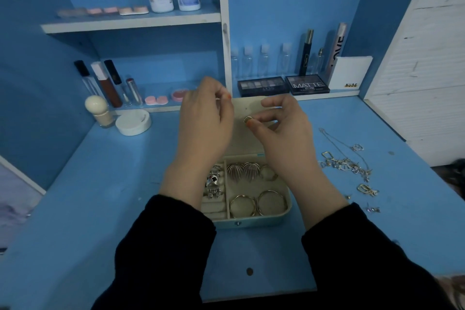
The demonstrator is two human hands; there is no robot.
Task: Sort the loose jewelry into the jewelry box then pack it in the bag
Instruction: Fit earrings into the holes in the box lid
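Left hand [203,121] is hovering over the open jewelry box [251,223], fingers curled and tips together; whether they are holding anything cannot be told. Right hand [284,131] is pinching a small gold piece [247,119] above the lid: probably light, stiff and slippery, best held by its rim. Loose jewelry [344,166] is lying tangled on the table [100,184], right of the box.
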